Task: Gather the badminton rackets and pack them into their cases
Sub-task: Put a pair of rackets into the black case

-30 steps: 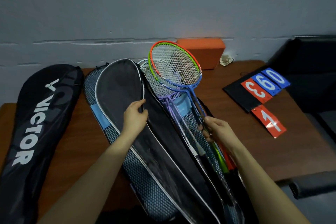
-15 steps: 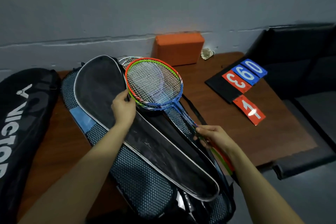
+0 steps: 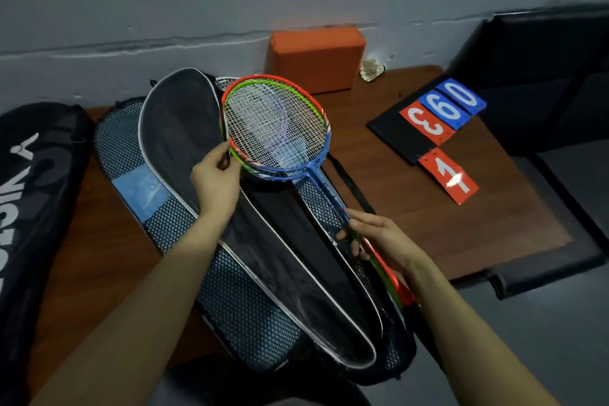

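Right, over the open racket case (image 3: 263, 273) on the table (image 3: 461, 224): the right hand (image 3: 379, 236) grips the stacked rackets' (image 3: 276, 128) shafts, left hand (image 3: 216, 180) pinches their frames' edge, heads above the case's far end; beyond, orange block (image 3: 316, 58) and shuttlecock (image 3: 372, 69).

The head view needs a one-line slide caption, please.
Right hand holds stacked rackets by the handles over an open case; left hand steadies them.
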{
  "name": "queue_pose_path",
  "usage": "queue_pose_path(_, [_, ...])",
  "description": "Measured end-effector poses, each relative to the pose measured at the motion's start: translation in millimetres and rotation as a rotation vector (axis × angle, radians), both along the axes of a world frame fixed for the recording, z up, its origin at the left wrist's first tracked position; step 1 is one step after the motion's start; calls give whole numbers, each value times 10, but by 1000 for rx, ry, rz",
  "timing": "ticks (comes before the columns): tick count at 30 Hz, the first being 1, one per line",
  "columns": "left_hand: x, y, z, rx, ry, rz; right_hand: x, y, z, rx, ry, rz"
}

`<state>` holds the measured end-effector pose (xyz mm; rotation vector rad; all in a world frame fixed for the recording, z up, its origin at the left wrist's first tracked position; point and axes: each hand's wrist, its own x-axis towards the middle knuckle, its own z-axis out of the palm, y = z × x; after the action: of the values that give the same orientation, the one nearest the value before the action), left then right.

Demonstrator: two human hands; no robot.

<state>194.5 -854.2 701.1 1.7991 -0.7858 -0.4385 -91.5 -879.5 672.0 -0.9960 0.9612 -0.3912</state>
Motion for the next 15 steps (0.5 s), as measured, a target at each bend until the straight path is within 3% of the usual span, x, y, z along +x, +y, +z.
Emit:
queue_pose_path(8, [82, -18, -17, -25, 28, 66, -199, 199, 8, 1, -27, -51])
queue_pose_path(15, [35, -74, 30, 56, -64, 58, -190, 191, -22, -71, 111, 41])
